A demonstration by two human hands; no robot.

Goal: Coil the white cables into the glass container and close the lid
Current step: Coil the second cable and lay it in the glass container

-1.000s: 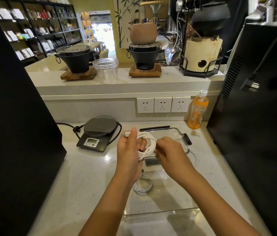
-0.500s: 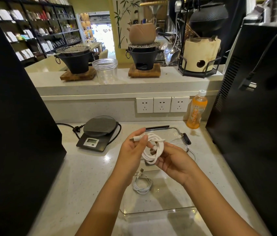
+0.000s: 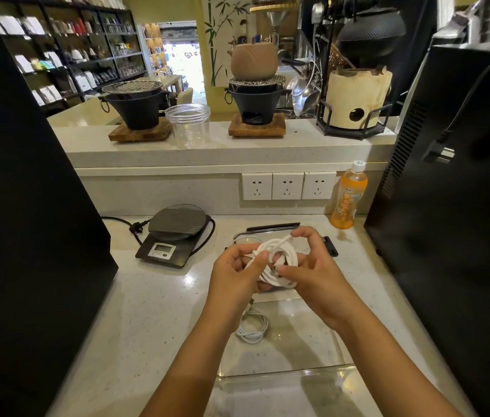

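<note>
A white cable coil [image 3: 278,260] hangs between both hands above the far half of the glass container [image 3: 313,367]. My left hand [image 3: 234,278] pinches the coil's left side with thumb and fingers. My right hand [image 3: 310,263] grips its right side, with fingers curled over the top strand and the thumb by a plug end. A second, smaller white cable coil [image 3: 252,328] lies inside the container at its left side. The clear lid [image 3: 270,231] with black clips lies flat just beyond the container, partly hidden by my hands.
A black digital scale [image 3: 174,236] with its cord sits left of the lid. An orange drink bottle [image 3: 348,195] stands at the back right below three wall sockets [image 3: 287,185]. Tall black appliances flank both sides of the counter. A raised ledge behind carries stoves and a clear jar [image 3: 189,124].
The coil has tightened and turned between my hands. My right hand moved from under the coil to over its top, and the loose end is drawn in.
</note>
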